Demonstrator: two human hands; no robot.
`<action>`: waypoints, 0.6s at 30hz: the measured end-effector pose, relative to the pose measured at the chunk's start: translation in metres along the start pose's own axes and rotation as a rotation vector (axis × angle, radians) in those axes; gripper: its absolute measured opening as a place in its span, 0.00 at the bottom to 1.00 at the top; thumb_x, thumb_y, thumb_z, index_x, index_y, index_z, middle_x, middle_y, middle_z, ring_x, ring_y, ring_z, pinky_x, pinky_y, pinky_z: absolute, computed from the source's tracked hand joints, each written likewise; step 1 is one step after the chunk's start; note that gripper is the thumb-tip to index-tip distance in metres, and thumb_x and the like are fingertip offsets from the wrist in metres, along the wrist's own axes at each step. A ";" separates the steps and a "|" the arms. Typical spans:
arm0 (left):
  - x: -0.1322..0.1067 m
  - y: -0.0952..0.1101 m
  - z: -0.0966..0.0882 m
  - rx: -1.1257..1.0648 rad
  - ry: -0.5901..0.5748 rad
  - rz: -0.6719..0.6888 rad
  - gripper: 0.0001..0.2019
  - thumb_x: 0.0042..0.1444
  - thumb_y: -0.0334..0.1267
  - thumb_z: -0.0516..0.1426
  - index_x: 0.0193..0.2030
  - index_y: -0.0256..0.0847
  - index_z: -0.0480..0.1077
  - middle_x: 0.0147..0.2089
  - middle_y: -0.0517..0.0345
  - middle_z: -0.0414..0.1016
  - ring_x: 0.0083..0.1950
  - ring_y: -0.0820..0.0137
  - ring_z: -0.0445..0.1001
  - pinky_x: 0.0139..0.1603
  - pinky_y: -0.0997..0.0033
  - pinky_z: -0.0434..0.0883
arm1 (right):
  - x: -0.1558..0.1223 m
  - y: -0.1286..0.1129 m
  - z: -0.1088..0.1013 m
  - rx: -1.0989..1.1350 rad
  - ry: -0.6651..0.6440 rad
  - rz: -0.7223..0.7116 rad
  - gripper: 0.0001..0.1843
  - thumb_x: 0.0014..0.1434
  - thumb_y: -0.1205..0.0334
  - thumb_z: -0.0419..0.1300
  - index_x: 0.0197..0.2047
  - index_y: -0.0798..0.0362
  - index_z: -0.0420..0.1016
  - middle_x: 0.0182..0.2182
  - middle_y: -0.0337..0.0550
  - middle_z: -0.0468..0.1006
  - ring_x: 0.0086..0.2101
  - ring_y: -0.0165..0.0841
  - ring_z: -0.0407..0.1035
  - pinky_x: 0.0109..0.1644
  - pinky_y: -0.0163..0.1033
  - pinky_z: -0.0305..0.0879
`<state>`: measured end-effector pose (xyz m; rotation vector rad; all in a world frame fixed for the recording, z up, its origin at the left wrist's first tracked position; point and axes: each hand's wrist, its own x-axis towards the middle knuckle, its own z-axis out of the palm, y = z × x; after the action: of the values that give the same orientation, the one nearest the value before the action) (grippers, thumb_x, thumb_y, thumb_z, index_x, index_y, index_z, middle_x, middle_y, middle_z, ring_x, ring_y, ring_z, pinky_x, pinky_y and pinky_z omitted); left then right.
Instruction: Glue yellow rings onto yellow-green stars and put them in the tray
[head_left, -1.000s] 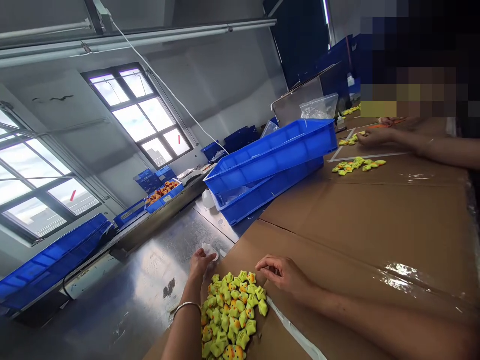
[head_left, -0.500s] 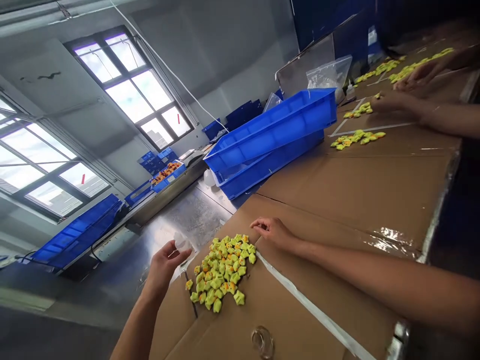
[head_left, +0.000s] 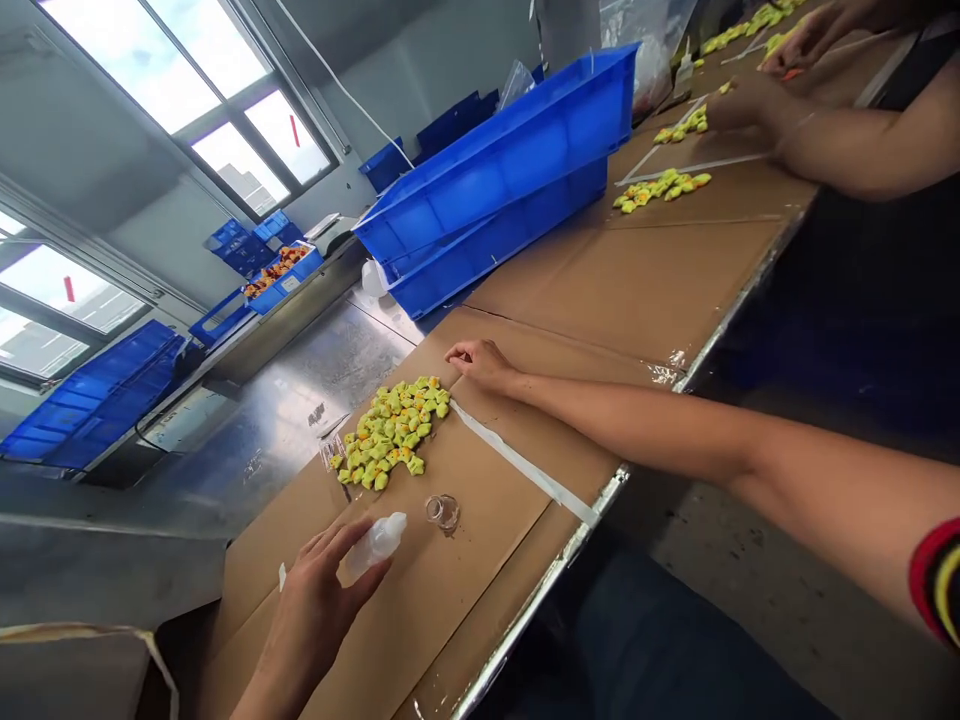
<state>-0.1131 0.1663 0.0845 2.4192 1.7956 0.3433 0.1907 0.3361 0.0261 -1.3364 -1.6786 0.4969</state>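
Note:
A small translucent plastic bottle (head_left: 379,540) is gripped between the thumb and fingers of my left hand (head_left: 322,580), low over the cardboard. Just right of it stands a small clear glass jar (head_left: 442,512). Beyond them lies a heap of little yellow-green star-shaped pieces with orange marks (head_left: 394,430). My right hand (head_left: 484,365) rests at the heap's far right side, on the cardboard-covered table (head_left: 517,555). Its fingers are curled together, and whatever they may pinch is too small to make out.
Stacked blue crates (head_left: 499,190) stand behind the heap. To the right, a co-worker's arms (head_left: 832,140) reach over more yellow pieces (head_left: 660,190). White tape (head_left: 517,460) crosses the cardboard. A metal surface (head_left: 322,365) lies to the left, with a crate of orange-brown pieces (head_left: 281,275) behind.
My left hand has come from the heap's far left side back toward me, carrying the bottle to near the glass jar. My right hand stays by the heap. The view has tilted down.

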 end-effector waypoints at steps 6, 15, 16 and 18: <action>0.008 0.004 -0.004 0.237 0.037 0.268 0.17 0.51 0.46 0.59 0.47 0.45 0.73 0.42 0.51 0.81 0.45 0.54 0.76 0.51 0.52 0.64 | 0.004 0.003 -0.001 -0.009 -0.005 -0.017 0.09 0.66 0.60 0.58 0.43 0.58 0.73 0.41 0.44 0.75 0.42 0.38 0.71 0.49 0.49 0.69; 0.018 0.024 -0.018 0.681 0.088 0.587 0.16 0.56 0.38 0.58 0.52 0.39 0.70 0.44 0.49 0.79 0.45 0.54 0.74 0.54 0.50 0.62 | 0.006 0.006 0.000 -0.016 0.000 -0.009 0.08 0.66 0.61 0.58 0.43 0.58 0.73 0.40 0.43 0.75 0.41 0.37 0.72 0.47 0.48 0.70; 0.018 0.026 -0.019 0.710 0.085 0.605 0.17 0.56 0.37 0.58 0.52 0.39 0.69 0.45 0.49 0.79 0.45 0.55 0.74 0.54 0.50 0.62 | 0.006 0.005 0.000 -0.015 0.001 -0.008 0.08 0.66 0.61 0.58 0.43 0.58 0.73 0.40 0.43 0.75 0.41 0.37 0.72 0.47 0.48 0.69; 0.019 0.029 -0.022 0.749 0.073 0.629 0.17 0.56 0.36 0.57 0.53 0.38 0.68 0.46 0.48 0.79 0.46 0.54 0.73 0.55 0.49 0.61 | 0.006 0.005 0.000 -0.013 0.003 -0.007 0.08 0.66 0.61 0.58 0.42 0.58 0.73 0.40 0.43 0.76 0.41 0.37 0.72 0.48 0.48 0.69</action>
<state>-0.0863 0.1749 0.1147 3.5060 1.2644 -0.2680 0.1939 0.3429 0.0248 -1.3395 -1.6861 0.4805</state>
